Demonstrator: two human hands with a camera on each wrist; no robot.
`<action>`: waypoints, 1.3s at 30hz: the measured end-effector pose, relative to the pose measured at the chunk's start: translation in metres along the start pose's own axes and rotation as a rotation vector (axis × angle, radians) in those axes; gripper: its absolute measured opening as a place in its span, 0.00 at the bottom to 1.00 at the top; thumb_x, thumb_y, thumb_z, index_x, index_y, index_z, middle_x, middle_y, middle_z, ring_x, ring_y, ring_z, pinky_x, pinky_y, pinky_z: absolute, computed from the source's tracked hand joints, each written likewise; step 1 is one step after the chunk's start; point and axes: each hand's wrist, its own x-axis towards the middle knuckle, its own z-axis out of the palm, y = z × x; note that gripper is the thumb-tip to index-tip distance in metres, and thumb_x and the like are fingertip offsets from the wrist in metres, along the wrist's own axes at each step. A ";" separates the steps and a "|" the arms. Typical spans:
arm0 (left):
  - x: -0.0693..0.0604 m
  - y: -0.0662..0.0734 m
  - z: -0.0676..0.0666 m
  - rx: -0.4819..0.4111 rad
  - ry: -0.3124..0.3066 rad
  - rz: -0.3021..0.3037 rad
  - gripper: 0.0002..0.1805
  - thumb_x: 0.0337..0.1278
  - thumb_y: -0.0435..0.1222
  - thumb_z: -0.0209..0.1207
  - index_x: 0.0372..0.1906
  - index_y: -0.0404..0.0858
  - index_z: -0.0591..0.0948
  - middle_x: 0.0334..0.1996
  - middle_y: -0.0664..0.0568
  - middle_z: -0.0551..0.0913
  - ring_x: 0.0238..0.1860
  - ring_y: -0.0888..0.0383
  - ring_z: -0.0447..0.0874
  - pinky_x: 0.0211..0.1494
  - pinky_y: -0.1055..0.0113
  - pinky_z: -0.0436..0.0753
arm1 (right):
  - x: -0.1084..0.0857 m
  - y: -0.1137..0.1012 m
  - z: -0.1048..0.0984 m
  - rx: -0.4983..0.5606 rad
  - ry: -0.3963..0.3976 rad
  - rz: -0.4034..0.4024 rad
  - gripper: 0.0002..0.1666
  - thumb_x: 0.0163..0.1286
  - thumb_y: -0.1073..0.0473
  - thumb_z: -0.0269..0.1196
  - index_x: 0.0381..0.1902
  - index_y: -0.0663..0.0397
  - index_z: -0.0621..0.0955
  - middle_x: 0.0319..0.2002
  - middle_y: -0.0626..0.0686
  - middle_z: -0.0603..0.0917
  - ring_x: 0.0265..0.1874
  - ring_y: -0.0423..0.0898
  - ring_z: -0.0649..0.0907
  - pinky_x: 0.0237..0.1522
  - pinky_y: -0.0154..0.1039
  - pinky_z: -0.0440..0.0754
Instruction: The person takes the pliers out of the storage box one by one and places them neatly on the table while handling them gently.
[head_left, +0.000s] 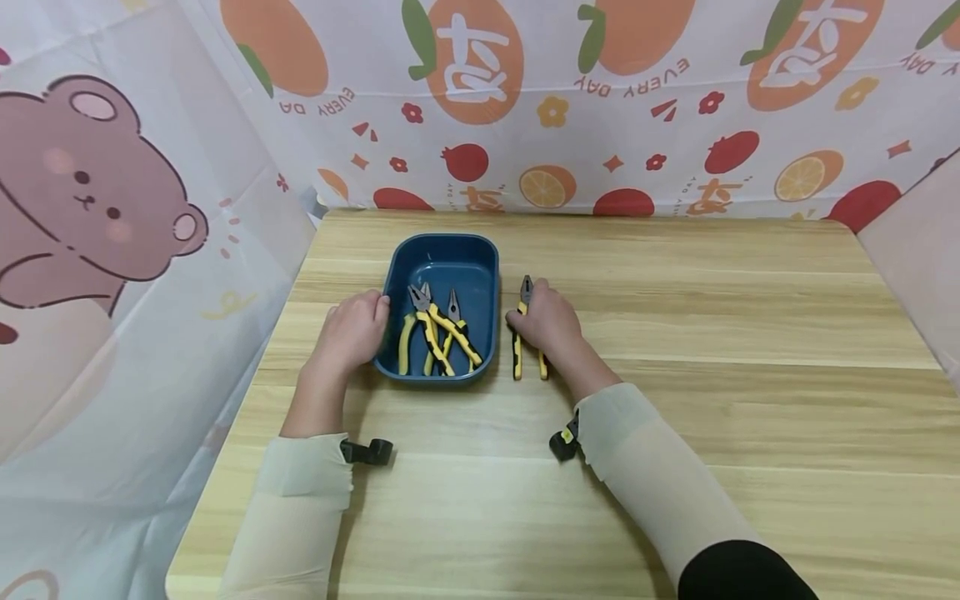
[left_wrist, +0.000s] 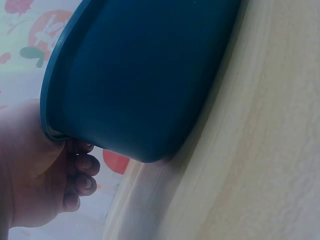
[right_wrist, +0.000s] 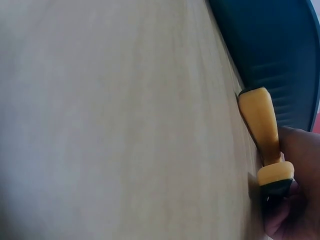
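The right hand (head_left: 553,323) pinches pliers (head_left: 517,354) just right of the box (head_left: 471,279), nose toward the table's (head_left: 712,333) far edge; the left hand (head_left: 352,330) grips the box.

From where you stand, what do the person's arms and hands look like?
The left hand and right hand wear no gloves. Long, pale beige sleeves end in light greenish cuffs. A small black device sits at each wrist; the right one shows a yellow-green mark. Near the picture's bottom edge, the right arm's covering is black.
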 end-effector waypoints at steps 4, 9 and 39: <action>0.000 0.001 -0.002 -0.007 -0.013 -0.007 0.25 0.79 0.46 0.32 0.38 0.34 0.75 0.35 0.39 0.78 0.44 0.41 0.75 0.51 0.45 0.69 | 0.001 -0.001 -0.001 0.001 -0.015 0.014 0.33 0.62 0.42 0.63 0.53 0.58 0.68 0.37 0.57 0.78 0.35 0.54 0.79 0.38 0.45 0.78; 0.000 0.000 -0.003 -0.009 -0.022 -0.011 0.25 0.79 0.46 0.32 0.39 0.34 0.74 0.36 0.38 0.78 0.45 0.40 0.75 0.52 0.44 0.69 | 0.000 -0.002 -0.003 0.000 -0.019 0.025 0.32 0.62 0.41 0.63 0.52 0.58 0.68 0.36 0.57 0.78 0.34 0.54 0.79 0.36 0.45 0.77; 0.000 0.001 -0.001 -0.011 -0.010 -0.003 0.26 0.79 0.46 0.31 0.46 0.31 0.76 0.47 0.33 0.80 0.54 0.35 0.76 0.58 0.39 0.69 | 0.000 0.001 -0.002 0.011 0.012 -0.014 0.31 0.65 0.42 0.61 0.52 0.60 0.67 0.36 0.57 0.78 0.34 0.55 0.80 0.36 0.47 0.78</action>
